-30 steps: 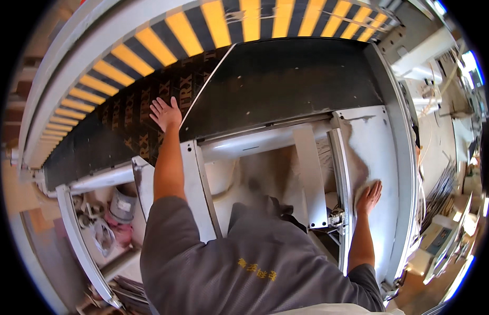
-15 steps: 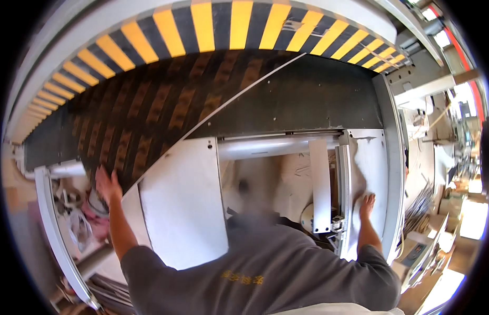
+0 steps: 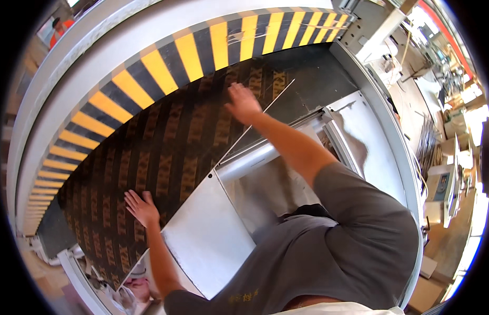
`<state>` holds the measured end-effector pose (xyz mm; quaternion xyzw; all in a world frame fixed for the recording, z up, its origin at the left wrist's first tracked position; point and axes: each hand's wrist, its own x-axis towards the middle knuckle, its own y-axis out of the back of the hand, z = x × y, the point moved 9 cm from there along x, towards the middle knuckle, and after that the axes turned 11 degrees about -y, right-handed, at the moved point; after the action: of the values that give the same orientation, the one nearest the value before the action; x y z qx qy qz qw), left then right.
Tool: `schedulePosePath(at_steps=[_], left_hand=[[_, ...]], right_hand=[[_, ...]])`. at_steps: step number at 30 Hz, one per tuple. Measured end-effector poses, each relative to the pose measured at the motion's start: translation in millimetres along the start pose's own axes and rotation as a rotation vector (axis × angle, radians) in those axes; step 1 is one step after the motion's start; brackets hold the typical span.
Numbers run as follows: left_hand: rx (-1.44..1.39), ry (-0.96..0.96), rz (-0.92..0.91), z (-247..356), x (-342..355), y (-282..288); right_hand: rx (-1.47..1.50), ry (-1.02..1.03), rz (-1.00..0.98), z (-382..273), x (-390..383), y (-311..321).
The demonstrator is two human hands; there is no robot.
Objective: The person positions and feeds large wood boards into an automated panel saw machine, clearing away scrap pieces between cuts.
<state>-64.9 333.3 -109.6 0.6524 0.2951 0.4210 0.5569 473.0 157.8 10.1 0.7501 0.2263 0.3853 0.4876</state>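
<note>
A large dark brown panel with faint repeated print (image 3: pixel 165 142) lies slanted on the machine's black bed (image 3: pixel 328 68), its far edge by the yellow-and-black striped guard. My left hand (image 3: pixel 143 209) rests flat on the panel near its near edge, fingers spread. Farther right, my right hand (image 3: pixel 243 103) reaches across with fingers stretched out, over the panel near its pale slanting edge. Neither hand grips anything. Below that edge sits a white metal plate (image 3: pixel 207 236).
The striped guard (image 3: pixel 192 55) spans the far side. A metal side frame (image 3: pixel 376 100) bounds the bed on the right. Beyond it stands a grey control box (image 3: pixel 443 184). A pink cloth (image 3: pixel 138 289) lies below the panel's left end. At upper left is another person (image 3: pixel 60 30).
My right hand has left the white plate at right and reached onto the panel. My left hand has moved right and down in the picture. The whole view has tilted.
</note>
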Motion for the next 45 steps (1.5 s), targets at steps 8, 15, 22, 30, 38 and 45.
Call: schedulePosePath(at_steps=[8,15,22,30,38,45], left_hand=[[-0.012,-0.012,-0.051,-2,-79,13],[-0.012,-0.140,-0.052,54,-99,19],[0.044,-0.234,-0.038,75,-95,21],[0.064,-0.330,-0.041,90,-88,22],[0.038,-0.357,-0.088,131,-77,35],[0.052,-0.367,-0.145,175,-65,60]], right_hand=[[-0.175,0.012,-0.144,-34,-104,-11],[-0.144,-0.051,-0.115,20,-144,25],[-0.186,-0.127,-0.114,58,-179,45],[-0.192,-0.197,-0.135,91,-220,70],[-0.192,-0.237,-0.164,125,-225,77],[-0.144,-0.198,-0.187,161,-207,74]])
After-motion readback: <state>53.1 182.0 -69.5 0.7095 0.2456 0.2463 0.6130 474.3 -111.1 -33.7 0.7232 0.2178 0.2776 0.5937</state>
